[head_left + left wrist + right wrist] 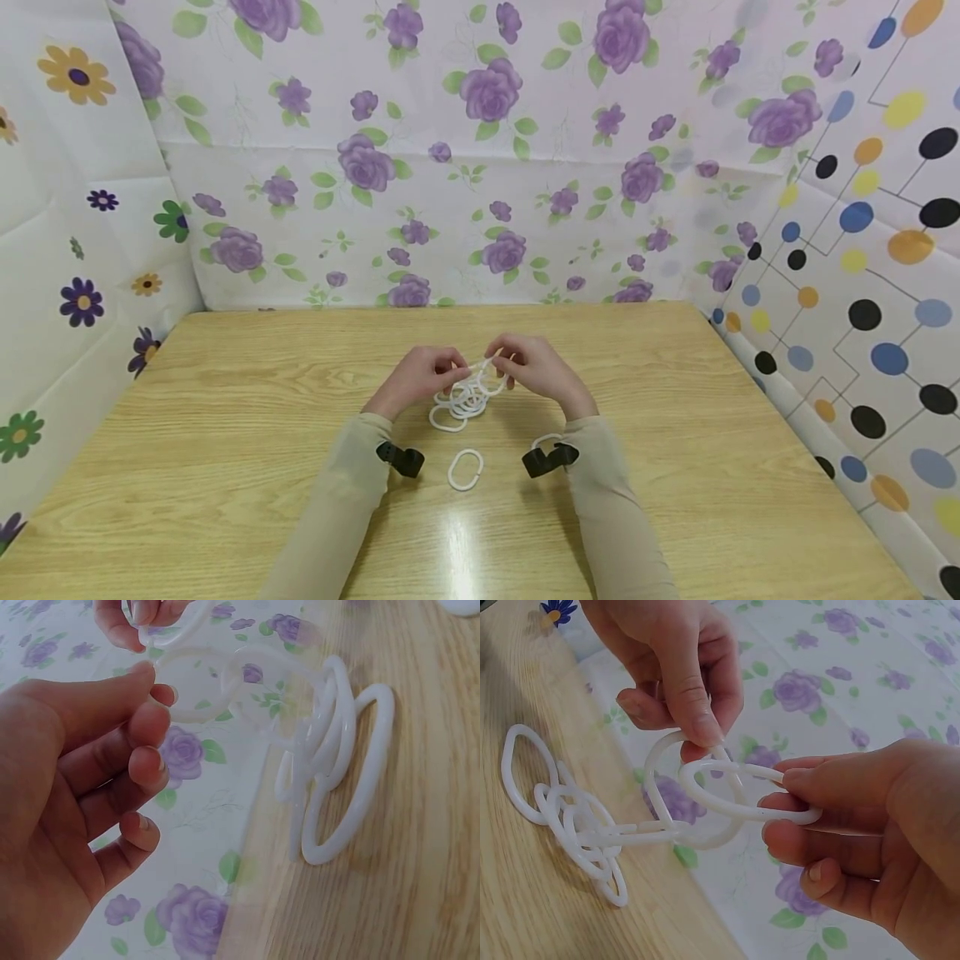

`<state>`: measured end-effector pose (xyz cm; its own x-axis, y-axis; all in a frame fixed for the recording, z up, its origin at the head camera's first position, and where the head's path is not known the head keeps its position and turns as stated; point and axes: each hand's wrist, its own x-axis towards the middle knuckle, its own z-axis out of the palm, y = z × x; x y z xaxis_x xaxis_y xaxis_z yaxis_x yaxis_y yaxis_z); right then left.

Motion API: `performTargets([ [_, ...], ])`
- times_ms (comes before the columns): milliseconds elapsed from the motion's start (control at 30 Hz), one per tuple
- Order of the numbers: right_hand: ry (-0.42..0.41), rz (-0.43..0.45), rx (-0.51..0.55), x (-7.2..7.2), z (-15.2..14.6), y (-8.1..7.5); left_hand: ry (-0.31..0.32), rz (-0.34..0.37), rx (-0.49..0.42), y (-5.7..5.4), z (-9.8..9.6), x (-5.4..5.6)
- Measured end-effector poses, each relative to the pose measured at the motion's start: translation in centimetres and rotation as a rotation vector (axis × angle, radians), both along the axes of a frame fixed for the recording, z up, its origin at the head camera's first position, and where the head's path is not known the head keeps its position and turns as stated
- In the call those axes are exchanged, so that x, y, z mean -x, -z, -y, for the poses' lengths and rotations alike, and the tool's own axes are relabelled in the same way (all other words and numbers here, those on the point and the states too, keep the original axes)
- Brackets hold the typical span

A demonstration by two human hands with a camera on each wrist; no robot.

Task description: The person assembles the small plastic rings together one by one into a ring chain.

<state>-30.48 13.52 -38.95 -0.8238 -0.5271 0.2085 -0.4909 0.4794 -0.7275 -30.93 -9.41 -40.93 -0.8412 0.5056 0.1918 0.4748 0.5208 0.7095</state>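
Thumb and fingertips of my left hand point(423, 375) pinch a white oval plastic ring point(652, 776) at its top. That ring is the raised end of a chain of linked white rings point(547, 817), whose other links lie heaped on the table below. From the right, my right hand point(536, 367) pinches a second white ring point(712, 804) by its near end, fingers curled beneath. Its far end overlaps the left hand's ring in the right wrist view. In the left wrist view, the heap of links point(367, 780) rests beyond the left fingertips.
One loose white ring point(468, 452) lies on the wooden table point(247, 467) between the forearms. Another ring point(546, 437) is partly hidden behind the right wrist's black camera point(547, 461). Flowered cloth point(450, 200) hangs behind the table, with a dotted sheet point(825, 267) at the right.
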Motion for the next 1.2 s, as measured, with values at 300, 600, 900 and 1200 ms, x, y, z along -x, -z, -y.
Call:
performTargets([
  [300, -0.01, -0.035, -0.022, 0.1, 0.0, 0.2, 0.048, -0.001, 0.051, -0.2, -0.2, -0.2],
  [600, -0.014, -0.048, -0.049, 0.1, 0.3, 0.4, 0.095, -0.011, 0.068, -0.2, -0.2, -0.1],
  [900, -0.016, -0.033, -0.032, 0.3, 0.4, 1.1, 0.113, -0.006, 0.065, 0.4, -0.3, -0.1],
  [1200, 0.001, -0.041, -0.032, 0.4, 0.3, 1.2, 0.118, -0.008, 0.052, 0.4, -0.4, -0.2],
])
